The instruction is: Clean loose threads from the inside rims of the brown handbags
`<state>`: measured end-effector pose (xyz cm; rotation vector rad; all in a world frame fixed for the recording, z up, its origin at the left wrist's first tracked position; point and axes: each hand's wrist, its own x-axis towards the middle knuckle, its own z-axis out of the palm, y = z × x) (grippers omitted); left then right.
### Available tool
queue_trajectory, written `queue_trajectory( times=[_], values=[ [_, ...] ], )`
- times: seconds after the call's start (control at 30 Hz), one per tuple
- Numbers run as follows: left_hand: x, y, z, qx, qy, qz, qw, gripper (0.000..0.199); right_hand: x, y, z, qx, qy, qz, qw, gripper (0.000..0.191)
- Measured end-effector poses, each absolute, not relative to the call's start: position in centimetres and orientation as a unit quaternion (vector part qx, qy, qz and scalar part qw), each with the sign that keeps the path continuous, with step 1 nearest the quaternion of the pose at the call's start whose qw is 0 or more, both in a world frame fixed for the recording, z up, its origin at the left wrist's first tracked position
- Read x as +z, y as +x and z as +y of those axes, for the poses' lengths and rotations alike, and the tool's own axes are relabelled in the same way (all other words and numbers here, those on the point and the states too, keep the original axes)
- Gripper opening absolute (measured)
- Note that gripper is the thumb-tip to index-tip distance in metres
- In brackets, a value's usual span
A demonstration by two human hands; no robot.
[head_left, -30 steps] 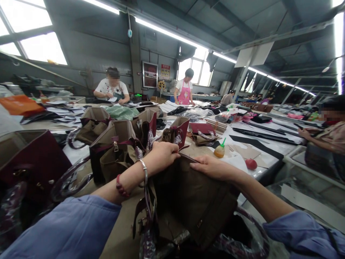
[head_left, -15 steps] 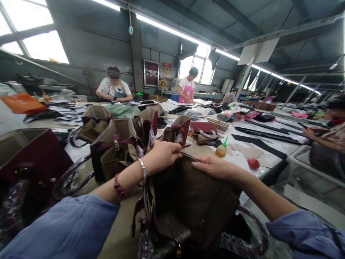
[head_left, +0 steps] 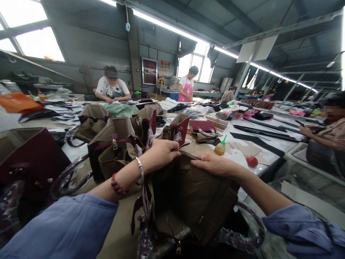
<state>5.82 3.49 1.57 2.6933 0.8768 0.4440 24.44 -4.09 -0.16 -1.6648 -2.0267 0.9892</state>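
A handbag with a dark olive-brown lining (head_left: 194,198) stands open in front of me, its plastic-wrapped handles hanging at the sides. My left hand (head_left: 164,151) pinches the far upper edge of this bag, near a thin dark red strap end. To its right, my right hand (head_left: 211,163) grips the same edge, thumb on the lining and fingers mostly hidden behind it. Several more bags in dark red and brown, among them one with a zip pull (head_left: 114,144), stand open just left of my hands.
Beyond the bags, a glue bottle with green nozzle (head_left: 220,146) and a red round object (head_left: 252,161) lie on the table (head_left: 264,158). Black strips (head_left: 265,132) stretch over white sheets. Several people work around, one (head_left: 330,126) at the right edge.
The view has shifted slightly, so most things sit a little further left and higher. Both hands keep their hold on the bag's edge.
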Motion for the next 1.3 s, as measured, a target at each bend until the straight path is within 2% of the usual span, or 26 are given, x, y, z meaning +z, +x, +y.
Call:
queue_trajectory(
  times=[0.17,0.33,0.6,0.8,1.07,1.3],
  values=[
    [1.8,6.3,3.2,0.152,0.921,0.34,0.118,0.015,-0.2,24.2,-4.2,0.412,-0.59,-0.673,0.174,0.031],
    [1.7,6.3,3.3,0.149,0.92,0.347,0.106,0.015,0.1,24.1,-4.2,0.379,-0.601,-0.686,0.157,0.033],
    [1.6,6.5,3.4,0.148,0.921,0.347,0.098,0.017,-0.2,24.0,-4.3,0.483,-0.574,-0.63,0.202,0.036],
    [1.4,6.6,3.4,0.164,0.917,0.351,0.097,0.017,0.1,23.7,-4.4,0.5,-0.569,-0.617,0.212,0.037],
    [1.0,7.0,3.5,0.171,0.919,0.347,0.077,0.018,0.8,22.6,-3.1,0.349,-0.615,-0.693,0.143,0.027],
    [1.1,6.3,3.2,0.166,0.922,0.339,0.082,0.018,0.8,22.2,-2.2,0.311,-0.592,-0.731,0.136,0.027]
  ],
)
